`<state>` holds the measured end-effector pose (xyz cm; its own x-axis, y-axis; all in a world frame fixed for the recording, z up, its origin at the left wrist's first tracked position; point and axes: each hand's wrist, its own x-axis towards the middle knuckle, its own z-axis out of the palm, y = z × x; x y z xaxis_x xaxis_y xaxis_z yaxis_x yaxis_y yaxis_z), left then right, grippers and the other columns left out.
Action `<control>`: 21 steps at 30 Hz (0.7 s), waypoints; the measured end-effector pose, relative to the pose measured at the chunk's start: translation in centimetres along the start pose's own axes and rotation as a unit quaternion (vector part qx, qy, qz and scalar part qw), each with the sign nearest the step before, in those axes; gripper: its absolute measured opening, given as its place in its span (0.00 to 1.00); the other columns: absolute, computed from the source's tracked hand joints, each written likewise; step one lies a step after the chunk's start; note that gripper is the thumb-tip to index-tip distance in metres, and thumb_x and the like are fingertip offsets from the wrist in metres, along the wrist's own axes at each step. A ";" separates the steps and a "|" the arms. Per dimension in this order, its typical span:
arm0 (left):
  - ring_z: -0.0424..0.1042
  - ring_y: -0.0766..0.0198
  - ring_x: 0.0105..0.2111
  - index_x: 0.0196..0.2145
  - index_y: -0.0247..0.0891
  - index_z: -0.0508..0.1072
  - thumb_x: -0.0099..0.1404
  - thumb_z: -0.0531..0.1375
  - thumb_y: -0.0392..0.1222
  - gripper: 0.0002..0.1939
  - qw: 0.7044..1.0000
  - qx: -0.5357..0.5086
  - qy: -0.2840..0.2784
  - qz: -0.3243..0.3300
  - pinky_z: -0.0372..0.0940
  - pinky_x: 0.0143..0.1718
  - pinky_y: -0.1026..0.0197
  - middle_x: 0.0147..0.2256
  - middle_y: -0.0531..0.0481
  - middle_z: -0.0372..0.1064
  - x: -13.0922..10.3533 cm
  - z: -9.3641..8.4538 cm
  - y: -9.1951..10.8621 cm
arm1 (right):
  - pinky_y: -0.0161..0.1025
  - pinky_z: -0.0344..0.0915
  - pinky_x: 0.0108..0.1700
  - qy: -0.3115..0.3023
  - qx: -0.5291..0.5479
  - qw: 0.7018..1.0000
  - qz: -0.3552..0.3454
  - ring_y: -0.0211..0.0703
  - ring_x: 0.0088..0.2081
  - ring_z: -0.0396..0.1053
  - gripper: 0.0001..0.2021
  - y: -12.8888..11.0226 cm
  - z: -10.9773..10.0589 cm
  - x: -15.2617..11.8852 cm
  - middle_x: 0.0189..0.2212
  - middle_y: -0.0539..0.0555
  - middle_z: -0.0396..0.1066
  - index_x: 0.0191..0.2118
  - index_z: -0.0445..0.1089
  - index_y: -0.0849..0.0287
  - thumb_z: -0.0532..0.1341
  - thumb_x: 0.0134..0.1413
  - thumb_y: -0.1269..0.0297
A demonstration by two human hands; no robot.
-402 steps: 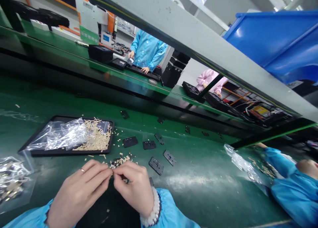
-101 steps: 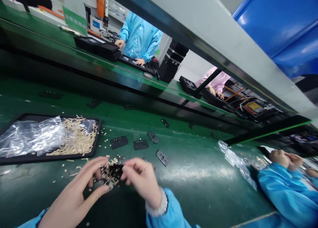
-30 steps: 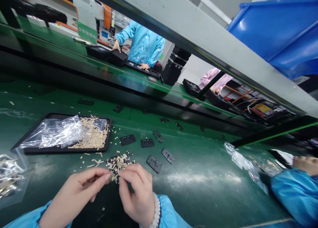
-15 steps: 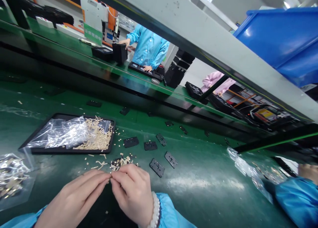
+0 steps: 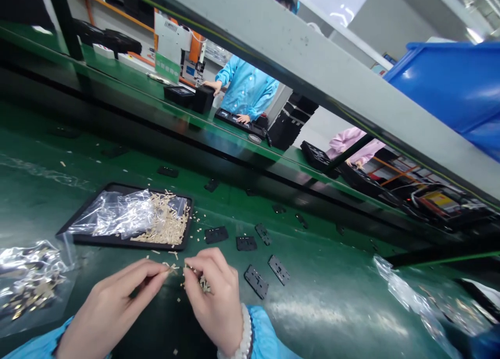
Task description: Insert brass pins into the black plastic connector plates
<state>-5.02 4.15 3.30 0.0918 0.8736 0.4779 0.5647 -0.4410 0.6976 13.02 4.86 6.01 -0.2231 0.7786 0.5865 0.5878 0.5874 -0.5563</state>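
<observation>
My left hand [image 5: 121,299] pinches a small thin beige strip [image 5: 172,268] between thumb and forefinger. Just to its right, my right hand [image 5: 214,296] has thumb and forefinger pressed together on a tiny metallic piece [image 5: 189,267], too small to name. The two fingertips are a little apart. Partly hidden behind my right hand lies a pile of small pieces [image 5: 204,284]. Beyond my hands a black tray [image 5: 186,243] holds clear plastic bags [image 5: 117,213] and a heap of beige strips [image 5: 167,221].
Several flat black plastic plates [image 5: 256,281] lie on the green table [image 5: 312,296]. At the left is a clear bag of metal pieces [image 5: 35,286]; another plastic bag [image 5: 406,296] lies at the right. A grey beam [image 5: 312,51] crosses above. A co-worker in blue [image 5: 250,88] works beyond.
My hands, touching at the fingertips before, have moved apart slightly. The view has shifted, and the co-worker's sleeve at the right edge has mostly left it.
</observation>
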 end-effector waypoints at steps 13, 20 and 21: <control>0.78 0.62 0.35 0.40 0.44 0.77 0.67 0.52 0.34 0.14 0.950 0.161 -0.021 0.268 0.69 0.46 0.63 0.35 0.52 0.79 -0.3 -0.8 -1.2 | 0.33 0.64 0.29 -0.032 -0.026 0.996 -0.081 0.37 0.26 0.72 0.08 0.1 0.9 0.5 0.25 0.50 0.74 0.30 0.74 0.58 0.59 0.59 0.72; 0.79 0.63 0.35 0.38 0.46 0.77 0.70 0.53 0.44 0.12 0.994 0.041 0.010 0.096 0.70 0.42 0.68 0.34 0.54 0.80 0.3 -0.2 -1.3 | 0.30 0.63 0.26 -0.018 0.076 0.995 0.068 0.37 0.25 0.69 0.07 0.8 2.2 1.4 0.24 0.49 0.70 0.26 0.70 0.57 0.57 0.50 0.73; 0.79 0.64 0.33 0.36 0.47 0.78 0.69 0.55 0.48 0.12 0.999 0.008 0.010 0.045 0.71 0.39 0.69 0.34 0.55 0.80 0.6 -0.2 -1.3 | 0.31 0.63 0.26 -0.015 0.079 0.992 0.094 0.37 0.25 0.69 0.07 1.3 2.4 1.9 0.23 0.49 0.70 0.25 0.69 0.56 0.57 0.51 0.72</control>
<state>-5.89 5.19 2.79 0.1258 0.8265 0.5487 0.5679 -0.5135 0.6433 11.50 7.64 4.96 -0.1451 0.8825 0.4475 0.4930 0.4566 -0.7406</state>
